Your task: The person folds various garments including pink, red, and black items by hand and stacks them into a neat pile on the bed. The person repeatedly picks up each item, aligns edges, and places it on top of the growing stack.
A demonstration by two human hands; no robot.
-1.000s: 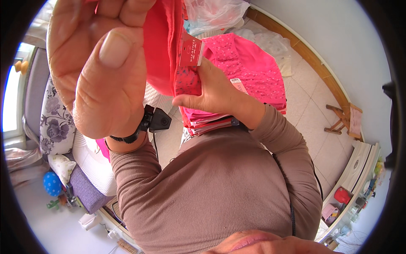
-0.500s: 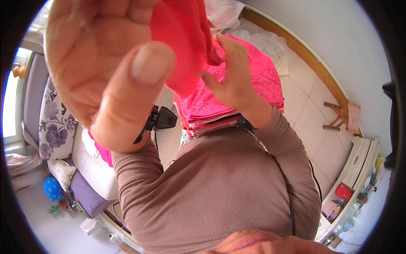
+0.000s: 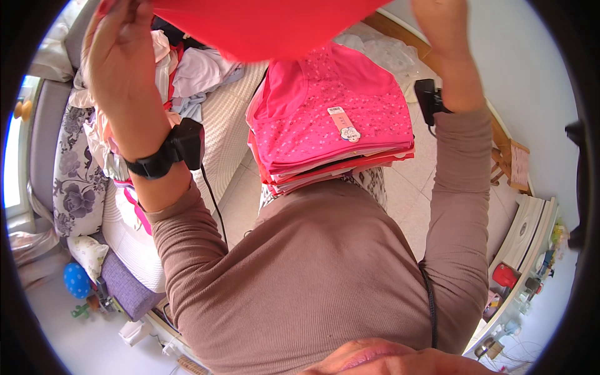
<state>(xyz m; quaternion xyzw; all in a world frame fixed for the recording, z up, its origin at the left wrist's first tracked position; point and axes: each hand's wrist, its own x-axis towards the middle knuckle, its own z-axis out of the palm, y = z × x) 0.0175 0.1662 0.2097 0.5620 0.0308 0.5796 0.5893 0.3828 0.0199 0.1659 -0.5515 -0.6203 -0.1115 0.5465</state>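
A red garment (image 3: 269, 25) is stretched wide across the top of the view. My left hand (image 3: 122, 69) grips its left edge and my right hand (image 3: 440, 28) grips its right edge; both are raised high and far apart. Each wrist wears a black strap with a small black device (image 3: 184, 144). Below the spread garment, a neat stack of folded pink and red garments (image 3: 331, 125) rests in front of my chest. Its top piece is pink with small dots and carries a paper tag (image 3: 342, 122).
A heap of loose pale clothes (image 3: 181, 69) lies on a cream bed (image 3: 225, 119) at the left. Floral cushions (image 3: 75, 181) and a blue ball (image 3: 76, 279) sit lower left. A wooden stool (image 3: 509, 162) and a cluttered white shelf (image 3: 522, 262) stand at the right on a tiled floor.
My hands have moved apart and upward, spreading the red garment that was bunched close to the camera. The folded stack is now fully in view.
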